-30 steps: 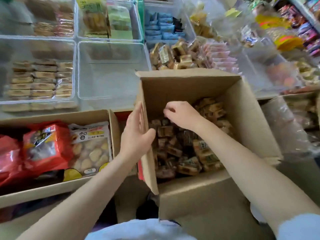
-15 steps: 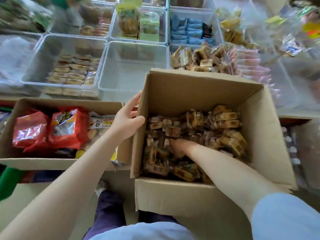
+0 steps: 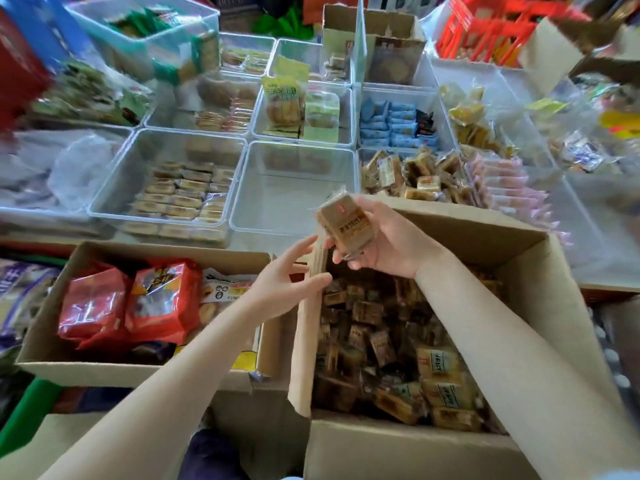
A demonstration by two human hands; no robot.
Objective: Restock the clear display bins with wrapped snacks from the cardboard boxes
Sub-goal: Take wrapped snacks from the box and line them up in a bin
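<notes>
My right hand (image 3: 388, 237) grips a brown wrapped snack (image 3: 346, 225) and holds it up over the far left corner of the open cardboard box (image 3: 519, 271), which is full of the same brown wrapped snacks (image 3: 391, 348). My left hand (image 3: 284, 282) has its fingers spread and its thumb against the box's left flap (image 3: 304, 327). Just beyond the snack stands an empty clear bin (image 3: 294, 188). To its right a clear bin (image 3: 412, 174) holds similar brown snacks.
A second cardboard box (image 3: 145, 251) on the left holds red bags (image 3: 162, 299). Clear bins further back hold rows of flat biscuits (image 3: 180, 192), blue packets (image 3: 394, 123) and pink packets (image 3: 502, 181). A red crate (image 3: 491, 26) stands at the far right.
My right hand came up out of the box with one brown snack and now holds it above the rim. My left hand loosened from the flap. The camera tilted up.
</notes>
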